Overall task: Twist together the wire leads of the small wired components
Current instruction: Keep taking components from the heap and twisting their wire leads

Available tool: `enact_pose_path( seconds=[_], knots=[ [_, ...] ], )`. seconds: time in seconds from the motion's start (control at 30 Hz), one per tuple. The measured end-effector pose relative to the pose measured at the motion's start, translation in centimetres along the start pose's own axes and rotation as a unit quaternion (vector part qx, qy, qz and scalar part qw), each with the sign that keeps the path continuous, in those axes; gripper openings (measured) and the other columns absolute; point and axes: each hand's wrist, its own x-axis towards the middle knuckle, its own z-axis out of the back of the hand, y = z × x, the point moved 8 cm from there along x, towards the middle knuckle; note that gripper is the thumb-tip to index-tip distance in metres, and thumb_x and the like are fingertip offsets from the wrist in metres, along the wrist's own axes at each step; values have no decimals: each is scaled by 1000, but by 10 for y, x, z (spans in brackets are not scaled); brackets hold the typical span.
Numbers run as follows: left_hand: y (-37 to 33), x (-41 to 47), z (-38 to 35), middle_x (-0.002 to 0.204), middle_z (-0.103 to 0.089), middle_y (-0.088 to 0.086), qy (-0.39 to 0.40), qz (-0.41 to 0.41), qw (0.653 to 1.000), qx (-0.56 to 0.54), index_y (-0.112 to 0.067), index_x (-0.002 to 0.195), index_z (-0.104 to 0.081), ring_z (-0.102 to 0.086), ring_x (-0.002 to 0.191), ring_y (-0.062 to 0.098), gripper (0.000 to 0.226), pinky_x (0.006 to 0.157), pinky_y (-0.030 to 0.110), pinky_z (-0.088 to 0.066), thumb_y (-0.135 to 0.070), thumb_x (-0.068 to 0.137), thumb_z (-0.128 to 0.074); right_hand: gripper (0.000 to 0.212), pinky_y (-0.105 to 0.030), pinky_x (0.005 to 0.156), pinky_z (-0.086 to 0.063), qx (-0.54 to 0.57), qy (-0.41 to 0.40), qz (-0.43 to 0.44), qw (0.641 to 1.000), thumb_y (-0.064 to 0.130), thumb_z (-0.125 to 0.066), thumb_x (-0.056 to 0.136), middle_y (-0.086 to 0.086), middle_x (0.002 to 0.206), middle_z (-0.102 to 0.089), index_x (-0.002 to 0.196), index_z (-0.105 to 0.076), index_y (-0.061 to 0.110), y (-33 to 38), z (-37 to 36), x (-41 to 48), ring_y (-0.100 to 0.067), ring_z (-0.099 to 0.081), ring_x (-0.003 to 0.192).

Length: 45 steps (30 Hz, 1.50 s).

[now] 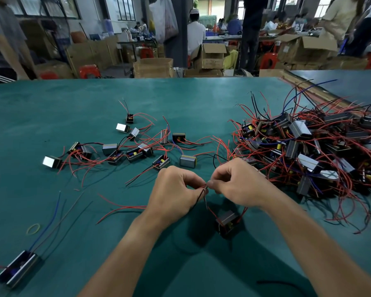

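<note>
We pinch the wire leads (205, 190) between left hand (176, 189) and right hand (237, 185); the component (227, 221) dangles above the bench (73, 99).

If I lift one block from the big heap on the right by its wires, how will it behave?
It would probably drag neighbours: wires in the heap loop through each other. The wires look thin and floppy, sagging onto the table. The metal-cased blocks likely feel heavy for their size.
</note>
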Motion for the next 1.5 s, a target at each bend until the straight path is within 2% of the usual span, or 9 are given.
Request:
enact_pose_path(
  seconds=[0.13, 0.3, 0.4, 0.53, 0.8, 0.93, 1.1, 1.27, 1.5],
  knots=[
    [4, 3, -1, 45, -57, -20, 7, 2, 1000, -14, -16, 75, -79, -41, 38, -7, 5, 44, 7, -29, -11, 76, -79, 25, -20, 49, -38, 98, -2, -36, 995, 16, -73, 87, 4, 52, -64, 62, -70, 12, -5, -1, 0, -4, -47, 46],
    [15, 7, -5, 66, -73, 0, 28, 68, 992, -105, -12, 71, -76, -58, 55, 3, 11, 57, 20, -47, -6, 80, -75, 28, -18, 45, -31, 71, -17, -16, 997, 28, -73, 87, 6, 49, -56, 64, -69, 12, -1, 3, -1, -4, -39, 44],
    [13, 5, -6, 59, -69, -6, 30, 65, 991, -113, -14, 68, -74, -52, 48, 0, 15, 51, 15, -41, -4, 79, -76, 32, -22, 47, -33, 76, -2, -32, 997, 26, -70, 89, 2, 51, -56, 63, -67, 8, -2, 0, -2, -9, -42, 46],
    [9, 6, -6, 55, -66, -6, 31, 73, 990, -119, -14, 67, -72, -47, 46, 3, 19, 48, 16, -39, -1, 81, -73, 33, -24, 50, -43, 181, 33, -78, 980, 16, -63, 94, -1, 55, -61, 62, -66, 8, -5, -8, -3, -15, -51, 50],
    [11, -1, -12, 47, -58, -6, 113, 152, 948, -257, -3, 74, -68, -36, 37, 8, 13, 37, 16, -30, 0, 86, -65, 12, -24, 59, -48, 179, 85, 41, 979, -1, -71, 84, -2, 65, -68, 81, -73, 10, 7, 9, -9, -13, -57, 58],
    [13, -1, -15, 61, -66, 4, 139, 177, 930, -292, -6, 71, -70, -36, 40, 9, 15, 38, 15, -30, 0, 84, -65, 11, -22, 61, -48, 198, 62, 75, 975, 4, -78, 79, -1, 70, -71, 80, -74, 14, 8, 9, -5, -9, -58, 63],
    [13, -2, -17, 62, -67, 5, 150, 178, 928, -290, -2, 75, -70, -36, 39, 8, 10, 38, 15, -30, 2, 83, -66, 14, -18, 64, -51, 188, 56, 102, 975, 7, -81, 77, -1, 75, -76, 79, -77, 20, 12, 10, -6, -4, -63, 66],
    [13, -2, -17, 59, -66, 5, 149, 168, 932, -284, -5, 71, -71, -36, 38, 8, 15, 38, 15, -28, 4, 82, -66, 8, -21, 56, -45, 184, 50, 96, 977, 11, -80, 78, -1, 64, -70, 72, -75, 14, 15, 10, -6, -6, -56, 58],
    [8, -3, -13, 60, -68, 3, 156, 138, 945, -252, -9, 70, -74, -36, 40, 9, 18, 39, 17, -27, 3, 82, -68, 16, -24, 56, -53, 247, 79, 20, 966, 7, -73, 85, -6, 63, -70, 70, -73, 14, 6, -1, -6, -14, -61, 54]
  ],
)
